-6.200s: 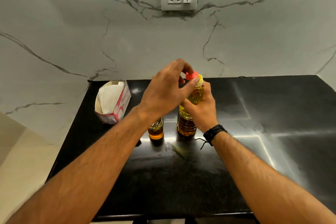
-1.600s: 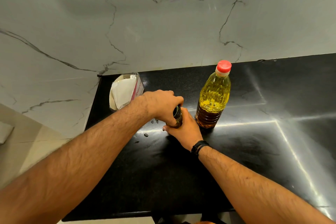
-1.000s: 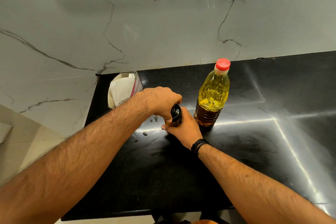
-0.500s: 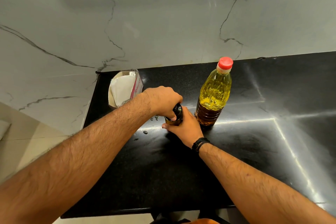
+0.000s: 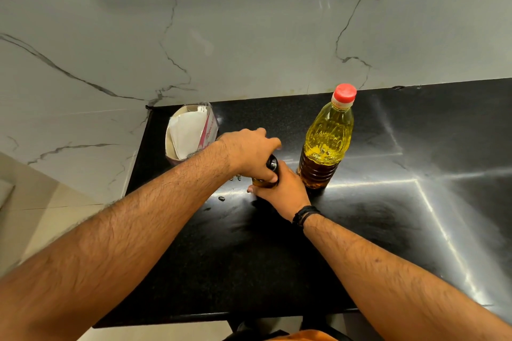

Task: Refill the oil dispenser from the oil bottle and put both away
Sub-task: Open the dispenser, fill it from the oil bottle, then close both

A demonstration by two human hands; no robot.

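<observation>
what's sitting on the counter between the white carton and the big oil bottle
In the head view, the small oil dispenser stands between the carton and the oil bottle, gripped by the left hand and right hand.

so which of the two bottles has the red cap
The tall oil bottle standing free on the right has the red cap. The small dispenser, gripped by both hands, has a dark top.
</observation>
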